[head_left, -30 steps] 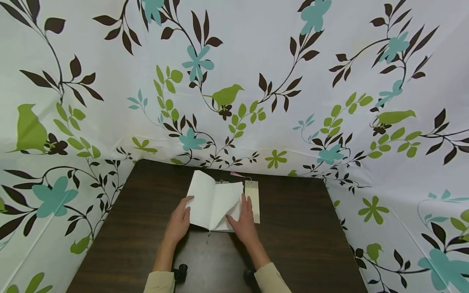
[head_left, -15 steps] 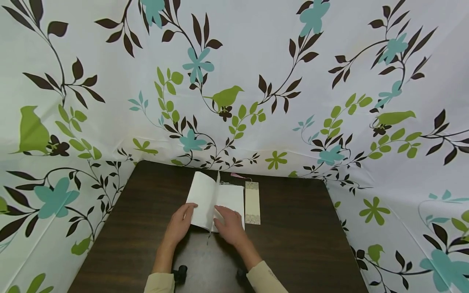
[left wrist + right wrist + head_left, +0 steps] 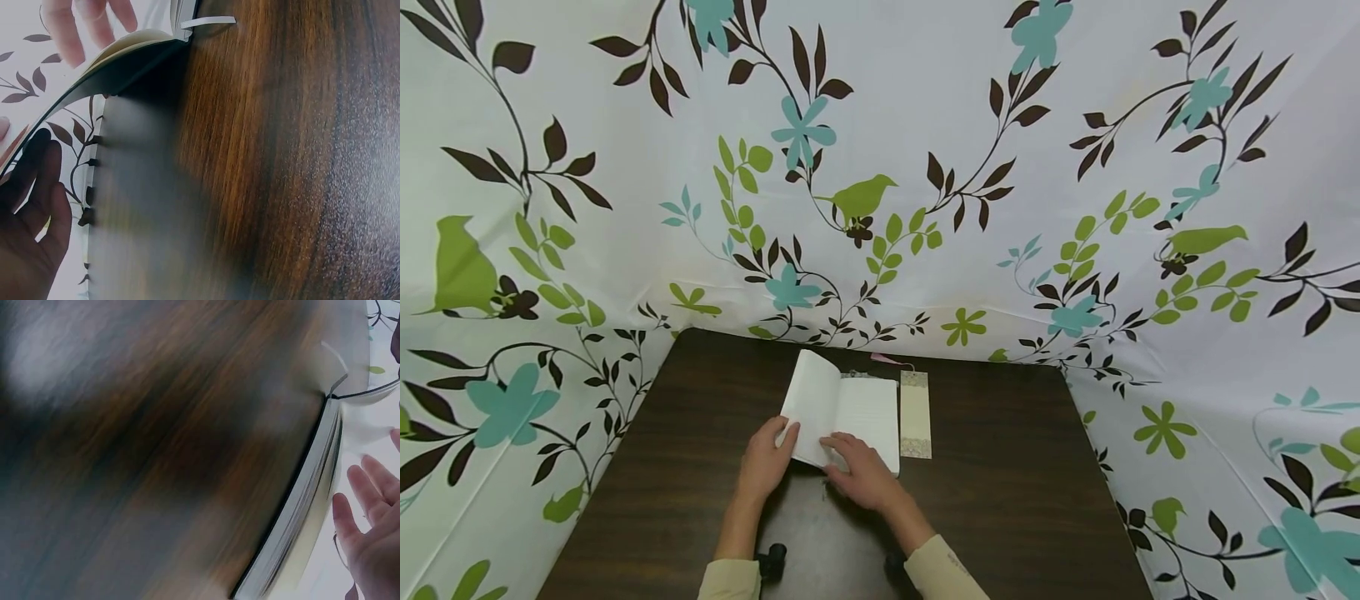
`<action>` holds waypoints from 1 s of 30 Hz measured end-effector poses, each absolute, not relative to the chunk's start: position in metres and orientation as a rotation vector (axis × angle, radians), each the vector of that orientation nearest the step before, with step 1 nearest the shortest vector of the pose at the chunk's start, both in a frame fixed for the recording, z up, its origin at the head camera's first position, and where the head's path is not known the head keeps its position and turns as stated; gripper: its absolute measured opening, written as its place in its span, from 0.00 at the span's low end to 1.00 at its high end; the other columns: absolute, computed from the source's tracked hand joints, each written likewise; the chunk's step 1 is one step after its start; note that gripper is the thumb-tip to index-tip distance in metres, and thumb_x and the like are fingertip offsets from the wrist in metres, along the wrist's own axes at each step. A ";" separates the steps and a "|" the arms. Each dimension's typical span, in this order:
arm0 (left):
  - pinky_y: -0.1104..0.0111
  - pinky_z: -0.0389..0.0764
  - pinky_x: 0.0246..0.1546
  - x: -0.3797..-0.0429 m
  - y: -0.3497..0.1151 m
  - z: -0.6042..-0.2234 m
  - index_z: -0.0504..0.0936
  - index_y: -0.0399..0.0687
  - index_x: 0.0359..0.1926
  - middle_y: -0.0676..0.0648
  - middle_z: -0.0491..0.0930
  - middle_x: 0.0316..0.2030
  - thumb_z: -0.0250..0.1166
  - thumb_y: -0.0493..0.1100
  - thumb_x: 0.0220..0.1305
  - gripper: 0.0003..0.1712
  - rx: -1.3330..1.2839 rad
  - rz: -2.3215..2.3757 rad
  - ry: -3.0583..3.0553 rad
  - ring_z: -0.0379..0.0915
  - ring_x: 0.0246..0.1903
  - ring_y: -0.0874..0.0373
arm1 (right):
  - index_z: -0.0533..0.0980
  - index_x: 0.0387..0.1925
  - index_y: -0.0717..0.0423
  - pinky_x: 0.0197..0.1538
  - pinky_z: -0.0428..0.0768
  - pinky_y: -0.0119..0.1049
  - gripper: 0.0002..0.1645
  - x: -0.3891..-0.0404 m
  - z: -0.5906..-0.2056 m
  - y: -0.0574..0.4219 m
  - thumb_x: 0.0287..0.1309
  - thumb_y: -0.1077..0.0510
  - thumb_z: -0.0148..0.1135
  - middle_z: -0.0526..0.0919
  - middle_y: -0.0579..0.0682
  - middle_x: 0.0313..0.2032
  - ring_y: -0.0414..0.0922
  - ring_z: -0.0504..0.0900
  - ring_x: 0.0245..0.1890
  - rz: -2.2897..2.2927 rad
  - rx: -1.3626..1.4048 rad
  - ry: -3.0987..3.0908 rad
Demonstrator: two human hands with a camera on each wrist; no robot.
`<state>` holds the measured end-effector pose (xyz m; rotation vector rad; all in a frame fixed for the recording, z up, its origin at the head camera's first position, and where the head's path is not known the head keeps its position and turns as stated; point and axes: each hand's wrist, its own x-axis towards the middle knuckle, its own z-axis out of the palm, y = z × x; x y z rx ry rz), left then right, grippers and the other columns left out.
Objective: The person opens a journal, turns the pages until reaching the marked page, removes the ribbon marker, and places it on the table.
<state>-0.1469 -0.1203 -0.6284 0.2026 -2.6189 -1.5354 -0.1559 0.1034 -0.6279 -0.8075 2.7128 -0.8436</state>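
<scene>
An open notebook with blank-looking white pages lies on the table, its left side raised at a slant. My left hand grips the left cover's outer edge, thumb over the page. In the left wrist view, this hand's fingers sit under the dark cover. My right hand reaches over the lower part of the book, fingers extended near the centre fold. The right wrist view shows those fingers spread above the pages, beside the thick page block. A thin ribbon sticks out from the spine.
A pale bookmark with a pink tassel lies just right of the notebook on the dark wooden table. A floral-patterned cloth surrounds the table at the back and sides.
The right hand has moved from the right page's lower corner leftward to the fold. A lifted page has turned over to the left side. The left hand stays at the left cover.
</scene>
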 end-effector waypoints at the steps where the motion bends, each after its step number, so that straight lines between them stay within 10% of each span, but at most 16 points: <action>1: 0.45 0.78 0.59 -0.147 -0.120 -0.628 0.86 0.47 0.50 0.42 0.87 0.57 0.62 0.53 0.82 0.15 0.212 -1.532 -2.621 0.83 0.58 0.44 | 0.74 0.75 0.42 0.70 0.77 0.56 0.26 -0.156 -0.628 0.105 0.81 0.47 0.57 0.78 0.47 0.73 0.50 0.77 0.72 -0.834 -0.802 2.723; 11: 0.41 0.78 0.61 -0.146 -0.120 -0.629 0.83 0.45 0.59 0.38 0.85 0.62 0.65 0.51 0.80 0.17 0.211 -1.544 -2.617 0.81 0.62 0.40 | 0.85 0.58 0.46 0.60 0.82 0.52 0.15 -0.162 -0.641 0.118 0.75 0.51 0.65 0.86 0.46 0.60 0.50 0.83 0.61 -0.668 -0.783 2.884; 30: 0.39 0.71 0.70 -0.145 -0.129 -0.633 0.61 0.54 0.83 0.33 0.68 0.78 0.54 0.38 0.85 0.32 0.076 -1.667 -2.613 0.69 0.75 0.37 | 0.81 0.65 0.46 0.60 0.80 0.60 0.28 -0.173 -0.643 0.143 0.67 0.44 0.74 0.79 0.52 0.69 0.56 0.79 0.64 -0.492 -0.778 2.904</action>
